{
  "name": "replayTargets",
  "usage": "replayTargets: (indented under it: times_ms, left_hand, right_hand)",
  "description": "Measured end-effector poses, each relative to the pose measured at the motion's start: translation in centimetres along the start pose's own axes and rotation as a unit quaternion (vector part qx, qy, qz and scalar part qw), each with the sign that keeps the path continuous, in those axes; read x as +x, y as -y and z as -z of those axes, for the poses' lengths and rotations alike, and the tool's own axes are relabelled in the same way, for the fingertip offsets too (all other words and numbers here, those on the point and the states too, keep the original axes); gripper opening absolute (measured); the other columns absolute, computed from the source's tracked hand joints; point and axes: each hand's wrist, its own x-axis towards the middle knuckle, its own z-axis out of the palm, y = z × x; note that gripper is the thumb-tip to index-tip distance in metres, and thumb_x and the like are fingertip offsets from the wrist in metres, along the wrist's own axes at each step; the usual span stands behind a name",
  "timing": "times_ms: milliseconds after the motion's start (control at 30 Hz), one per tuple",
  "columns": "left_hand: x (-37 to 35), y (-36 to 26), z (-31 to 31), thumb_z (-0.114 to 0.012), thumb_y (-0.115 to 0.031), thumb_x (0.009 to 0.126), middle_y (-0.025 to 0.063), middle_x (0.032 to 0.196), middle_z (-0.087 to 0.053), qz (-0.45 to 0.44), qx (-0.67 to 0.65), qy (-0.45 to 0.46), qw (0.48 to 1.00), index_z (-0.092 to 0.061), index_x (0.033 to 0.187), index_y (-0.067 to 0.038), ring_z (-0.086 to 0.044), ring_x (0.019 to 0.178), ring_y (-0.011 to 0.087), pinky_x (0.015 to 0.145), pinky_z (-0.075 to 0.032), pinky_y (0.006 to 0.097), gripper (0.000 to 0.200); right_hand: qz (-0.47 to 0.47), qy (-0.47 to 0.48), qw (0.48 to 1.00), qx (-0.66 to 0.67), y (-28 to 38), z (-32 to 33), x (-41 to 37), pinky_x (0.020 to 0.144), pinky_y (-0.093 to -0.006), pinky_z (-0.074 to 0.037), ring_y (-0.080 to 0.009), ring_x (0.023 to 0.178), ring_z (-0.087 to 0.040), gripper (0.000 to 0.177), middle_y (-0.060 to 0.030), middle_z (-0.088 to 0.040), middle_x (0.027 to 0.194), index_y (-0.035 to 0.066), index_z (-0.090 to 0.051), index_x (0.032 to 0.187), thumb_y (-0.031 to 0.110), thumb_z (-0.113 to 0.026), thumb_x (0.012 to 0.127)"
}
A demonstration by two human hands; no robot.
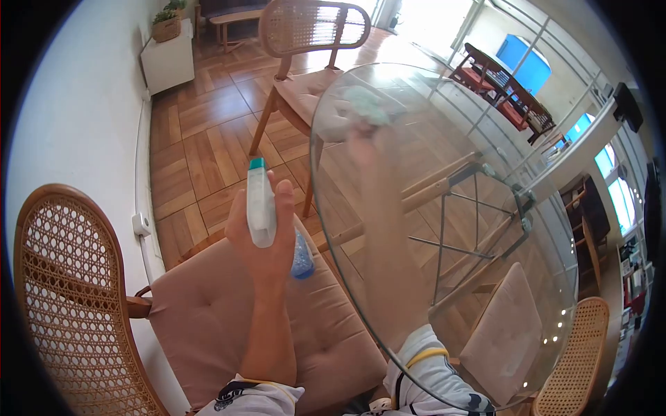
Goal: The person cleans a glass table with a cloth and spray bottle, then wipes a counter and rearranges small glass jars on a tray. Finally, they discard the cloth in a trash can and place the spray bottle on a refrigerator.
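Left hand, 9 o'clock: closed round the neck of a spray bottle, fingers curled in at 1 side, thumb up on the other. Teal nozzle faces away from the person. Likely held at the neck so the weight hangs below and the trigger stays in finger reach; trigger itself hidden, can't tell if squeezed. Blue lower part shows over the seat cushion at 7 o'clock; can't tell if they touch.

Right hand, between 12 and 1 o'clock: arm reaches out beneath the round glass tabletop, rim crossing in front of the sleeve. Pale green cloth bunched at the fingertips, seemingly up against the underside. Fingers gathered at the cloth, but hazy through the glass; can't tell pinched or pressed flat. Arm looks nearly straight, probably because the cloth is near the far rim.

Splitting the 2 items, 1 per hand, probably keeps the bottle outside the rim and the cloth hand unobstructed.

Around: cane chair back at 8 o'clock, another chair at 12 with its seat partly behind the glass, metal frame under the glass at 3 to 4, pink cushion at 4, white cabinet near 10
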Motion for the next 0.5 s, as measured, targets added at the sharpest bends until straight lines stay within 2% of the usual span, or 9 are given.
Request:
replayTargets:
  times_ms: [67, 167, 267, 367, 467, 500]
  left_hand:
    - [0.0, -0.5, -0.4, -0.071, -0.016, 0.088, 0.0037, 0.077, -0.063, 0.005, -0.039, -0.013, 0.999, -0.066, 0.099, 0.004, -0.058, 0.069, 0.0073, 0.062, -0.046, 0.0229, 0.023]
    - [0.4, 0.0, -0.2, -0.071, -0.015, 0.088, 0.0039, 0.077, -0.063, 0.010, -0.038, -0.018, 0.999, -0.066, 0.099, 0.004, -0.058, 0.069, 0.0075, 0.062, -0.046, 0.0229, 0.023]
    - [0.4, -0.2, 0.2, -0.070, -0.015, 0.089, 0.0038, 0.078, -0.062, -0.017, 0.010, -0.008, 1.000, -0.066, 0.099, 0.005, -0.058, 0.070, 0.0075, 0.063, -0.046, 0.0231, 0.023]
    - [0.4, -0.4, 0.3, -0.070, -0.016, 0.089, 0.0036, 0.077, -0.062, 0.004, -0.023, -0.016, 1.000, -0.066, 0.099, 0.004, -0.058, 0.069, 0.0076, 0.062, -0.046, 0.0232, 0.023]
    - [0.4, -0.8, 0.5, -0.070, -0.016, 0.089, 0.0032, 0.076, -0.061, -0.003, -0.022, -0.014, 1.000, -0.066, 0.097, 0.004, -0.058, 0.069, 0.0077, 0.063, -0.046, 0.0231, 0.022]
    - [0.4, -0.5, 0.5, -0.070, -0.016, 0.089, 0.0031, 0.075, -0.061, -0.019, -0.006, -0.010, 1.000, -0.066, 0.097, 0.004, -0.058, 0.069, 0.0077, 0.062, -0.046, 0.0231, 0.022]
  right_hand:
    - [-0.034, -0.044, 0.998, -0.028, -2.6, -1.2, 0.0, 0.051, -0.0249, -0.035, -0.0157, 0.066, -0.045, 0.010, -0.0084, -0.056, 0.090, 0.001, -0.053, 0.101, 0.006, -0.046, 0.095]
    - [-0.193, 0.090, 0.976, -0.045, -2.8, 0.0, -3.0, 0.053, -0.0267, -0.037, -0.0165, 0.067, -0.045, 0.010, -0.0085, -0.056, 0.091, 0.000, -0.052, 0.100, 0.005, -0.045, 0.096]
    - [-0.071, 0.027, 0.995, -0.063, -2.6, -2.1, -5.6, 0.054, -0.0273, -0.040, -0.0165, 0.072, -0.050, 0.011, -0.0083, -0.058, 0.093, 0.001, -0.052, 0.101, 0.007, -0.044, 0.097]
    - [-0.067, 0.107, 0.991, -0.055, -1.7, -0.5, -2.5, 0.056, -0.0265, -0.044, -0.0154, 0.078, -0.055, 0.012, -0.0079, -0.060, 0.097, 0.001, -0.053, 0.104, 0.009, -0.046, 0.098]
    - [0.010, -0.051, 0.997, -0.051, -3.4, -1.7, -1.4, 0.060, -0.0253, -0.047, -0.0160, 0.084, -0.058, 0.012, -0.0088, -0.060, 0.099, 0.001, -0.053, 0.105, 0.008, -0.047, 0.098]
    - [-0.021, -0.044, 0.997, -0.054, -4.5, -1.7, -2.2, 0.060, -0.0251, -0.049, -0.0163, 0.084, -0.060, 0.013, -0.0075, -0.061, 0.098, 0.002, -0.054, 0.106, 0.010, -0.047, 0.098]
